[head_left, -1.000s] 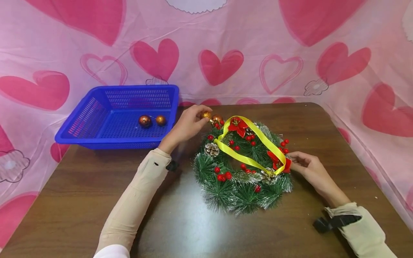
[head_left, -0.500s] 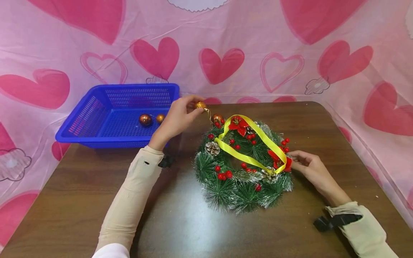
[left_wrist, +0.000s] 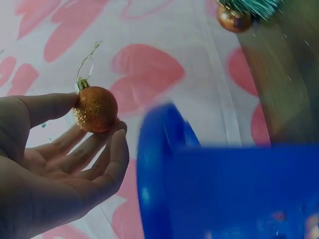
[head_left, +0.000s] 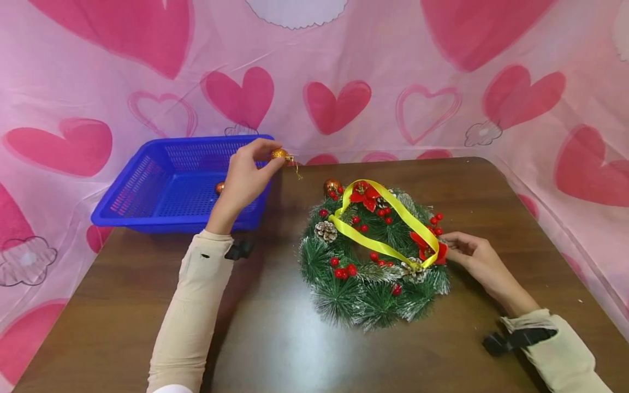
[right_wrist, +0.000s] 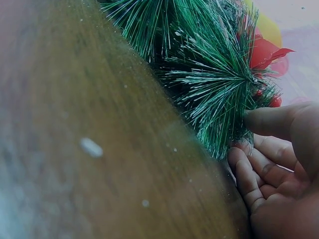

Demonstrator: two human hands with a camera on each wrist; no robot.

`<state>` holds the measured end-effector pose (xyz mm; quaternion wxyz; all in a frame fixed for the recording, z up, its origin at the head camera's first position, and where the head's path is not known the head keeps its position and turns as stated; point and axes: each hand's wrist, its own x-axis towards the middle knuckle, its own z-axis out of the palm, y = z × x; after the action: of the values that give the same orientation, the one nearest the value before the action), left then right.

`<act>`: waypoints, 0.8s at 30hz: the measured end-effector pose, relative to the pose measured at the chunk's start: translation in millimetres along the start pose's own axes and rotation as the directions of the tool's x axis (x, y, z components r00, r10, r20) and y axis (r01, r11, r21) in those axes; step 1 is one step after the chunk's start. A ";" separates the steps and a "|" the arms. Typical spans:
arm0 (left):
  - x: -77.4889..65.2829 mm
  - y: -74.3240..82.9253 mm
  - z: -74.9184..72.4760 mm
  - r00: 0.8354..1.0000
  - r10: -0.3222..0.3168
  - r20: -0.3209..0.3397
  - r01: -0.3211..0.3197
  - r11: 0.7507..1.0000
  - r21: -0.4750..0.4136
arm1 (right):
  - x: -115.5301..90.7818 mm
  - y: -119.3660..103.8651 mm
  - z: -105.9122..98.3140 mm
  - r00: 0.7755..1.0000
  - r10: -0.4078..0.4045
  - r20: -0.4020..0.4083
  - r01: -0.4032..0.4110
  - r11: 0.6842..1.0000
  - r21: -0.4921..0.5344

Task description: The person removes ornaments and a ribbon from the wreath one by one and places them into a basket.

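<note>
My left hand [head_left: 248, 172] pinches a gold glitter Christmas ball [left_wrist: 96, 109] between thumb and fingertips, near the right rim of the blue basket [head_left: 142, 222]. A thin gold hanging loop [left_wrist: 85, 62] trails from the ball's cap. On the table lies a green wreath [head_left: 339, 300] with pine cones, red berries, red flowers and a yellow ribbon [head_left: 366, 240]. My right hand [head_left: 479, 265] grips the wreath's right edge, thumb on the frosted needles [right_wrist: 219, 99] and fingers curled beneath. A shiny copper ball [head_left: 332, 186] sits at the wreath's upper left edge.
Inside the basket a copper ball [head_left: 219, 188] shows, partly behind my left hand. The brown wooden table [head_left: 275, 338] ends at the back against a pink cloth [head_left: 383, 49] printed with hearts.
My left hand has drawn the gold ball away from the wreath's upper left edge, leftward and up to the basket's right side. The right hand stays on the wreath.
</note>
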<state>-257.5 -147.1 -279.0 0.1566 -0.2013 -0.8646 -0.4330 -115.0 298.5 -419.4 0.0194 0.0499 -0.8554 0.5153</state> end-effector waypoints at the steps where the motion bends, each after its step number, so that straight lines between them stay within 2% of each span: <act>1: -2.7 -2.4 -2.1 1.000 -0.009 -0.013 0.009 1.000 0.003 | -0.3 0.3 0.1 1.000 -0.001 0.000 0.001 1.000 -0.004; 8: -22.0 -19.6 -17.2 0.996 -0.051 -0.074 0.054 0.998 0.029 | -0.9 1.6 -0.2 1.000 0.005 -0.002 -0.005 1.000 -0.030; 13: -33.9 -35.5 -20.6 0.993 -0.074 -0.090 0.079 0.995 0.057 | -1.4 4.5 -1.2 1.000 0.021 0.006 -0.021 0.999 -0.048; 19: -32.4 -48.3 -19.5 0.994 -0.047 -0.094 0.055 0.995 0.088 | -2.0 8.2 -1.0 1.000 0.027 0.000 -0.027 0.999 -0.038; 24: -30.9 -60.2 -23.8 0.992 -0.059 -0.111 0.072 0.990 0.124 | 1.4 7.5 -0.1 1.000 0.017 -0.004 -0.017 0.999 -0.039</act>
<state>-257.5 -205.7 -320.4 0.2009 -0.1388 -0.8870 -0.3918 -117.2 301.9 -425.9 0.0176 0.0414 -0.8655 0.4989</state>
